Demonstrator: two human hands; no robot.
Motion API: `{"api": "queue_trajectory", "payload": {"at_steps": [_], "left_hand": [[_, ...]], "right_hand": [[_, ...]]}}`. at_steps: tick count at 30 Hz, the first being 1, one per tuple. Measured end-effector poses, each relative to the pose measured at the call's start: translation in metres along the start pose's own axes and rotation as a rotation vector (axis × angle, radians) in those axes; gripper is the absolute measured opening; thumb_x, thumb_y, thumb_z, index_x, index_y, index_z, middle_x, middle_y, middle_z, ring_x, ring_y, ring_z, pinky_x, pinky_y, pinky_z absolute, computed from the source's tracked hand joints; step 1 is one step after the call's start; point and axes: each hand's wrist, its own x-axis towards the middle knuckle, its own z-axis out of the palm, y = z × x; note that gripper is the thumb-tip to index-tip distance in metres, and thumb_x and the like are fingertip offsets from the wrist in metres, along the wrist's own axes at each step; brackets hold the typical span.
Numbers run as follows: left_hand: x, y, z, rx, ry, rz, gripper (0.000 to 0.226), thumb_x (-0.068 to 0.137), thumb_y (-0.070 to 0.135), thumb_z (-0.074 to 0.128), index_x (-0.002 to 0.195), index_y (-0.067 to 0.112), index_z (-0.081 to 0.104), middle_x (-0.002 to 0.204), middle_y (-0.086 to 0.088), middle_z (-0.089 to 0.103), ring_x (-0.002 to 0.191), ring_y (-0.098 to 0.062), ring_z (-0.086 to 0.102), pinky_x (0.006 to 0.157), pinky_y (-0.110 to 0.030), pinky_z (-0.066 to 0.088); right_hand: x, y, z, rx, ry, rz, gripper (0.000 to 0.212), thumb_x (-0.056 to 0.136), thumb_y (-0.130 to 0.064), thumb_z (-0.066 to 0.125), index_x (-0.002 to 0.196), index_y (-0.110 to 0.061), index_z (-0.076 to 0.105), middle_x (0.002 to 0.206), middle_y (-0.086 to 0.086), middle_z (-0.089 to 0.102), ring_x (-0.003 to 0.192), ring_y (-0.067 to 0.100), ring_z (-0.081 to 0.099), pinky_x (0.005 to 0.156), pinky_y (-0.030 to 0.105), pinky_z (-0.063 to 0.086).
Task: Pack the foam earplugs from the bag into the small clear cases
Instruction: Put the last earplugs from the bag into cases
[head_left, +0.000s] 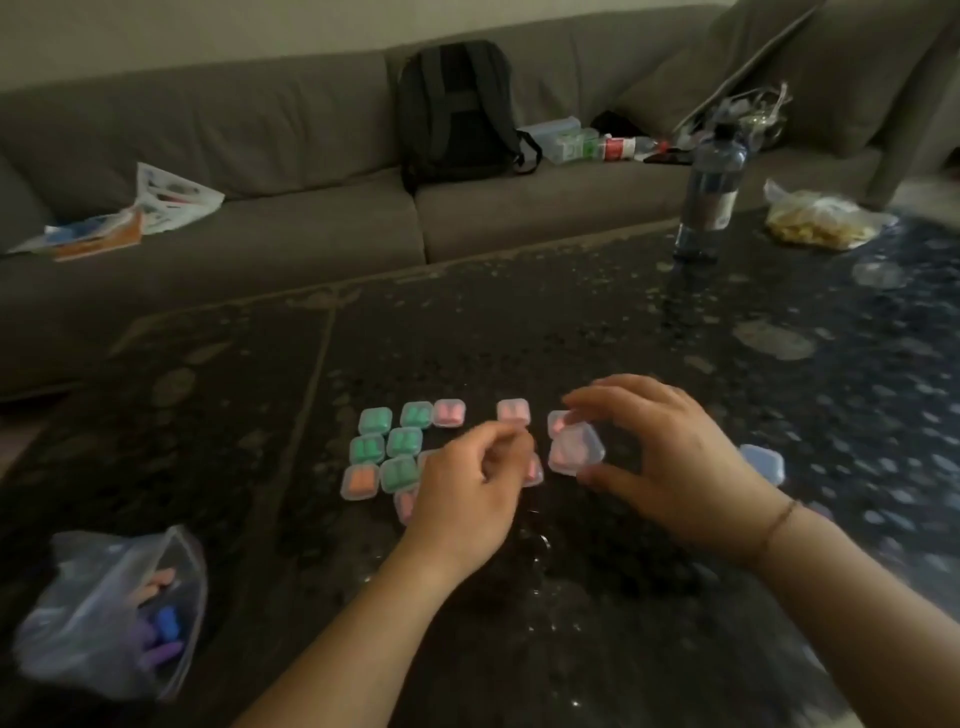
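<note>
Several small clear cases (395, 449) with green, orange and pink earplugs inside lie grouped on the dark table (623, 332). My right hand (670, 467) holds a clear case with pink earplugs (576, 449) between thumb and fingers, just above the table. My left hand (467, 488) hovers over the group with fingers curled; whether it holds anything is hidden. An open plastic bag (111, 613) with pink, blue and purple earplugs lies at the front left. Another clear case (763, 462) sits behind my right wrist.
A water bottle (709, 192) stands at the table's far right, next to a bag of yellow items (821, 218). Beyond the table runs a grey sofa (260, 156) with a black backpack (457, 109), papers and bottles on it.
</note>
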Motion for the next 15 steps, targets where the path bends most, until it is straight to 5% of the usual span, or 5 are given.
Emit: {"api": "queue_trajectory", "payload": {"at_steps": [3, 8, 12, 15], "left_hand": [[-0.026, 0.007, -0.040, -0.485, -0.206, -0.254, 0.046, 0.100, 0.053, 0.040, 0.115, 0.023, 0.071, 0.098, -0.008, 0.078, 0.082, -0.022, 0.073, 0.075, -0.038, 0.055], [-0.071, -0.004, -0.109, -0.998, -0.074, -0.282, 0.045, 0.091, 0.044, 0.049, 0.103, 0.015, 0.081, 0.099, -0.016, 0.075, 0.081, -0.023, 0.073, 0.072, -0.032, 0.058], [-0.097, -0.018, -0.143, -1.239, 0.138, -0.293, 0.041, 0.087, 0.039, 0.052, 0.093, 0.014, 0.084, 0.102, -0.014, 0.077, 0.087, -0.021, 0.075, 0.077, -0.035, 0.061], [-0.113, -0.029, -0.161, -1.274, 0.183, -0.311, 0.046, 0.093, 0.040, 0.047, 0.097, 0.012, 0.083, 0.105, -0.016, 0.075, 0.089, -0.023, 0.075, 0.084, -0.040, 0.056]], "right_hand": [[0.012, -0.051, 0.002, 0.215, -0.019, -0.184, 0.069, 0.077, -0.048, 0.065, 0.139, -0.050, 0.034, 0.134, -0.024, 0.050, 0.130, -0.006, 0.037, 0.108, 0.022, 0.030], [0.039, -0.123, 0.014, 0.462, -0.106, -0.326, 0.085, 0.082, -0.028, 0.074, 0.144, -0.054, 0.021, 0.127, -0.031, 0.056, 0.128, -0.013, 0.040, 0.105, 0.017, 0.037], [0.052, -0.177, 0.029, 0.392, 0.074, -0.501, 0.041, 0.086, -0.033, 0.066, 0.125, -0.034, 0.058, 0.119, -0.018, 0.063, 0.113, -0.003, 0.056, 0.093, 0.022, 0.050], [0.057, -0.204, 0.044, 0.345, 0.173, -0.561, 0.021, 0.086, -0.032, 0.067, 0.106, -0.024, 0.069, 0.099, -0.011, 0.070, 0.092, 0.005, 0.066, 0.076, 0.032, 0.056]]}}
